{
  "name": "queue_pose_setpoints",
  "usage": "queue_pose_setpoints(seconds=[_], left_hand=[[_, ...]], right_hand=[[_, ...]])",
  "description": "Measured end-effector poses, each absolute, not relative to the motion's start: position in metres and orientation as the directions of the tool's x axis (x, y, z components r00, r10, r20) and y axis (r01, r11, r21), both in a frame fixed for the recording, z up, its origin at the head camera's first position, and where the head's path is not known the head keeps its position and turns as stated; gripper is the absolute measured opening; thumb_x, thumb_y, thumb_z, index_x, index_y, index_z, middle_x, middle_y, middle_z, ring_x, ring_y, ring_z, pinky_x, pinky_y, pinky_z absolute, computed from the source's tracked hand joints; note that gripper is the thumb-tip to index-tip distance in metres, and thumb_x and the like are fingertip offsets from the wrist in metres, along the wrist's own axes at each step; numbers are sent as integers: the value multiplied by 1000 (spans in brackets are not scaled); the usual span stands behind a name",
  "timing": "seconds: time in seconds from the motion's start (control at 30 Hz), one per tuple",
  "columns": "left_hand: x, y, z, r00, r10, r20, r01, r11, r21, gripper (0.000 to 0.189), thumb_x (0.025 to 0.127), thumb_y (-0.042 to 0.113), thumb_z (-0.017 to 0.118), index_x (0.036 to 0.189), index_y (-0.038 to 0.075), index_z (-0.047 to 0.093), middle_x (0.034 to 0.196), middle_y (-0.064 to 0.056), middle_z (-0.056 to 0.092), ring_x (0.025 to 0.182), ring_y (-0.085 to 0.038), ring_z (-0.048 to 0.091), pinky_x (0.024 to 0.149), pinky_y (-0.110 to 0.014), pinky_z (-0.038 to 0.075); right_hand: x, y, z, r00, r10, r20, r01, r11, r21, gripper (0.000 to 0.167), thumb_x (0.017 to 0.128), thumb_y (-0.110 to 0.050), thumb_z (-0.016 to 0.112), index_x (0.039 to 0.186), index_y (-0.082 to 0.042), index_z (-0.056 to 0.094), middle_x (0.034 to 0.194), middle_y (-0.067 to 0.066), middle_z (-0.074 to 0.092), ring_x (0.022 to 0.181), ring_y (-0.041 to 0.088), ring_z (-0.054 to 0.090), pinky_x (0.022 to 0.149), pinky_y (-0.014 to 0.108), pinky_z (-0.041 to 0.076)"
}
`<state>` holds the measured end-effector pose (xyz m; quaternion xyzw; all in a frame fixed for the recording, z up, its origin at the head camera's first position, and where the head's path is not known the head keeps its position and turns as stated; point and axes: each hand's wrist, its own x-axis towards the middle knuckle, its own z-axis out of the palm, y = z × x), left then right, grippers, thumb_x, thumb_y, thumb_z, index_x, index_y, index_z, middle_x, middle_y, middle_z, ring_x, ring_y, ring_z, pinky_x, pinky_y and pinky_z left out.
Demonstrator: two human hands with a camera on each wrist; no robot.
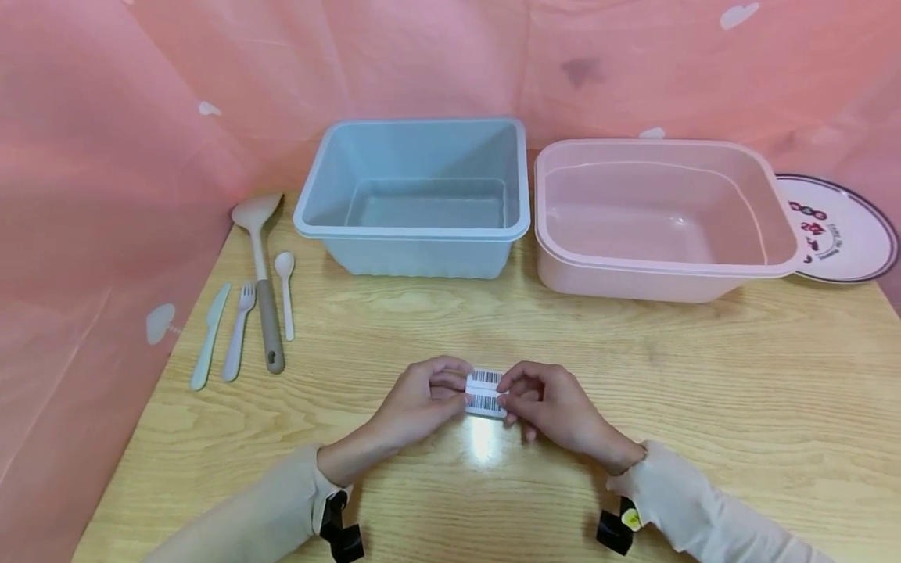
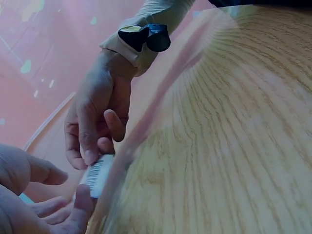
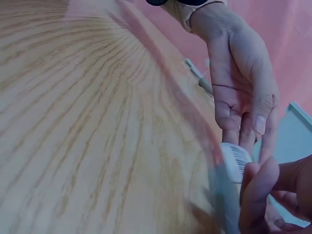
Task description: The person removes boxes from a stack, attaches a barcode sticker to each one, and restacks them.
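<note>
A small white piece bearing two printed barcodes, the barcode label, is held just above the table in the middle of the head view. My right hand pinches its right edge between thumb and fingers. On the other side, my left hand has its fingers loosely extended, with fingertips right at the label's left edge. The right wrist view shows the left hand with thumb apart from the fingers beside the label. In the left wrist view the right hand grips the label's far end.
A grey-blue basin and a pink basin stand at the back. A round plate lies partly behind the pink one. At left lie a knife, a fork, a spatula and a spoon.
</note>
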<state>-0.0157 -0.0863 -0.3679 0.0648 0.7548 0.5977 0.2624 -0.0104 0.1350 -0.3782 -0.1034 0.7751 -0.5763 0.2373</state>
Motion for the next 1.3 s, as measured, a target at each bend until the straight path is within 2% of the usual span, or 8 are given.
queue_pose_setpoints(seconds=[0.13, 0.23, 0.5, 0.77, 0.9, 1.07, 1.17, 1.3], left_hand=[[-19, -84, -365, -865, 392, -314, -253, 200, 947, 49, 87, 0, 66, 132, 5, 47, 106, -19, 67, 89, -22, 70, 76, -35, 59], [-21, -81, -364, -857, 400, -325, -286, 156, 945, 50, 86, 1, 69, 131, 7, 48, 100, -19, 68, 83, -21, 69, 74, -38, 59], [-23, -71, -359, -868, 385, -314, -275, 156, 949, 41, 86, 5, 71, 124, 8, 57, 91, -14, 70, 77, -21, 68, 70, -34, 57], [-22, -63, -354, -885, 376, -274, -267, 71, 961, 17, 89, 3, 65, 105, -5, 64, 92, -11, 66, 77, -16, 64, 65, -27, 56], [-23, -62, -353, -902, 357, -242, -243, 44, 969, 16, 90, 1, 64, 104, -6, 64, 91, -12, 64, 76, -19, 62, 61, -24, 54], [-24, -61, -349, -926, 321, -199, -191, 59, 980, 15, 89, 1, 64, 103, -5, 65, 92, -14, 63, 76, -26, 62, 59, -23, 53], [-25, -61, -346, -938, 314, -144, -123, 86, 989, 15, 89, 3, 65, 102, -4, 65, 95, -16, 64, 79, -22, 63, 64, -22, 54], [-26, -58, -344, -944, 324, -54, -24, 95, 995, 15, 89, 3, 65, 101, -5, 66, 96, -19, 65, 82, -13, 63, 75, -21, 56]], right_hand=[[-7, 135, -372, -896, -386, -220, 132, 242, -961, 13, 90, -2, 64, 100, 4, 59, 75, 19, 66, 52, 14, 59, 43, 27, 51], [-4, 136, -367, -918, -347, -190, 118, 217, -969, 14, 89, -1, 65, 99, 5, 58, 74, 19, 65, 55, 15, 60, 43, 29, 51], [4, 141, -355, -949, -293, -116, 52, 217, -975, 13, 88, 0, 66, 98, 3, 58, 73, 24, 65, 52, 18, 59, 41, 30, 50], [4, 143, -349, -954, -295, -58, -18, 249, -968, 13, 88, -1, 68, 97, 1, 59, 72, 21, 65, 54, 18, 61, 41, 30, 49], [3, 146, -343, -953, -279, 118, -225, 393, -892, 15, 86, -2, 70, 98, -4, 62, 75, 8, 68, 60, 11, 62, 45, 24, 50], [2, 150, -325, -838, -232, 494, -521, 608, -599, 18, 78, 2, 75, 94, -7, 70, 80, -1, 69, 68, 5, 59, 54, 13, 48], [1, 146, -314, -750, -265, 606, -619, 603, -504, 7, 89, -12, 69, 90, -6, 72, 85, 2, 69, 72, 11, 61, 61, 16, 50], [-1, 137, -309, -678, -330, 657, -686, 603, -406, 36, 99, -30, 51, 89, -4, 73, 86, 6, 66, 76, 18, 62, 66, 25, 52]])
